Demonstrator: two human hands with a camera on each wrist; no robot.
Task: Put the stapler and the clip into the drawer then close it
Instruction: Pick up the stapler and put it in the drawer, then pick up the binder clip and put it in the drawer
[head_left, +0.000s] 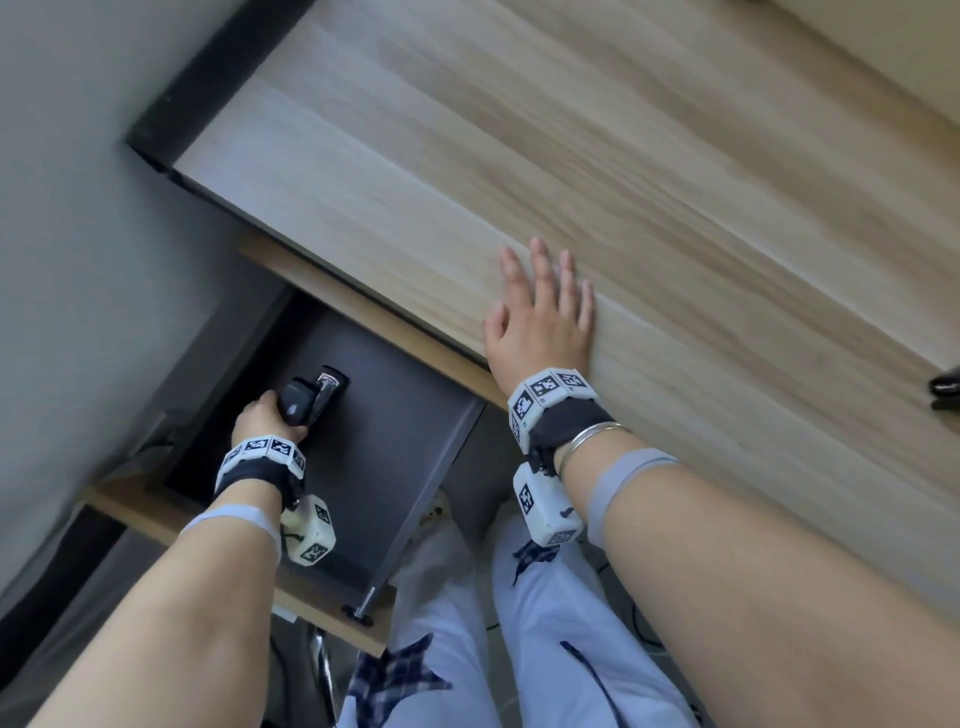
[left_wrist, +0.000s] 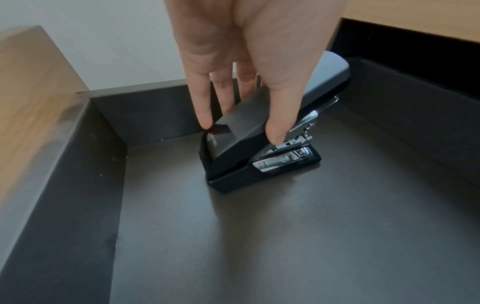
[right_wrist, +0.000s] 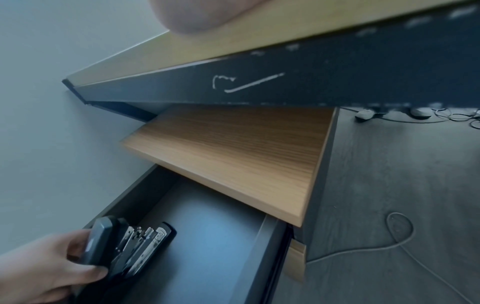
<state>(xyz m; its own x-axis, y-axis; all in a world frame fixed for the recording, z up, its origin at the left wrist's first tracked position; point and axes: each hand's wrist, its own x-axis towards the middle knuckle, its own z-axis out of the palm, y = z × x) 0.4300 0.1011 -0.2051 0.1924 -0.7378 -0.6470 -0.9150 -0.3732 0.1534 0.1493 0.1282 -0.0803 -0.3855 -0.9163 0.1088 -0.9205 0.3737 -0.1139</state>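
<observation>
The drawer (head_left: 405, 415) is pulled out below the desk's left end, dark grey inside. My left hand (head_left: 275, 410) reaches into it and pinches a black stapler (head_left: 309, 397) by its top arm. In the left wrist view the thumb and fingers (left_wrist: 205, 119) hold the stapler (left_wrist: 259, 160) tilted, hinged apart, its base on the drawer floor (left_wrist: 233, 246) near the back left corner. My right hand (head_left: 540, 312) lies flat on the wooden desktop (head_left: 571, 156) at its front edge, holding nothing. A small black object (head_left: 943, 385), possibly the clip, is cut by the right frame edge.
The drawer's wooden front (head_left: 332, 613) with a metal handle (head_left: 363, 605) stands near my legs (head_left: 467, 623). A grey wall (head_left: 78, 208) runs along the left. In the right wrist view cables (right_wrist: 400, 232) lie on the dark floor under the desk.
</observation>
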